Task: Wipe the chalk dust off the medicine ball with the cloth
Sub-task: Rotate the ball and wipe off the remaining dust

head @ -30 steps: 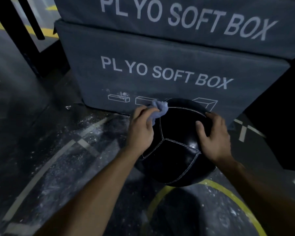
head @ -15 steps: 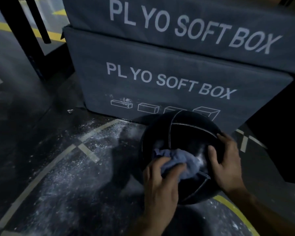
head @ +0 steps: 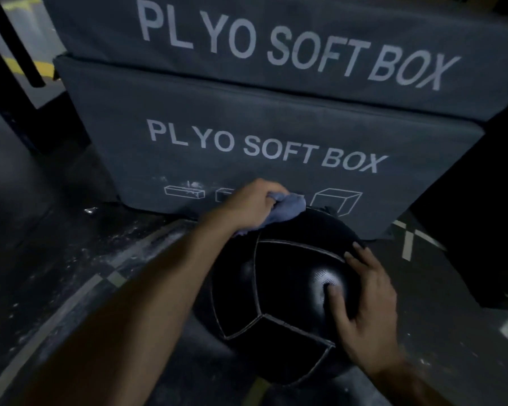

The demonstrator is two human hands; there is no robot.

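A black medicine ball (head: 279, 291) with pale seams sits on the dark floor in front of the stacked boxes. My left hand (head: 251, 205) grips a bunched blue-grey cloth (head: 285, 209) and presses it on the ball's far upper left side. My right hand (head: 361, 312) lies on the ball's right side, fingers spread over the leather and thumb pressed into a shiny patch. The ball's far side is hidden.
Two grey "PLYO SOFT BOX" blocks (head: 261, 148) stand stacked right behind the ball. White chalk dust (head: 123, 238) is scattered over the floor to the left, along pale floor lines. A black rack post (head: 9, 65) rises at far left.
My left hand has carried the cloth from the ball's near front face up to its far top left. The right hand stays on the right side, and the ball has turned a little.
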